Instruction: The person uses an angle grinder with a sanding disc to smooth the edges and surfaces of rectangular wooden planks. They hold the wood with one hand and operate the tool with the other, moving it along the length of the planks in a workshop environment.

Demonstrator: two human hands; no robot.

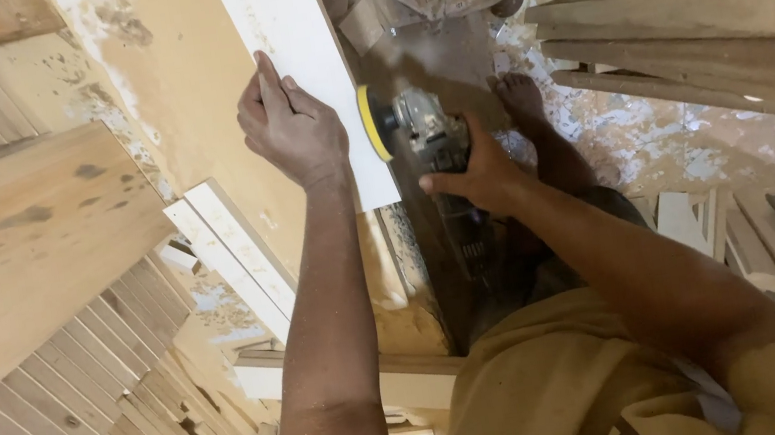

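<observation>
Head view: looking straight down at my two hands, a white board and a sander; all places below are given relative to that board.
White board (311, 67): long pale plank running away from me, near end cut square, lying over a sandy-coloured surface.
Left hand (292, 130): flat on the board's left edge near its end, fingers together and laid along the face, pressing it down; not pinching anything.
Right hand (478, 176): just right of the board's near end, wrapped shut around the body of the angle grinder (432, 136).
Yellow disc (373, 123): on edge, touching or all but touching the board's right edge; I cannot tell which.
Left-hand gap: my fingers sit across the board's width from the disc, near it.
Bare foot (520, 96): right of the board, just beyond the grinder.
Risk, kick: if the disc bites the edge, the board could jump sideways, since only one palm holds it.
Risk, fingers: a slip of the tool across the face would bring the disc toward my left hand.
Risk, foot: grinder swinging right would meet the foot.
Loose timber stacks (81, 412): left of the board and nearer me; more offcuts well to its right.
</observation>
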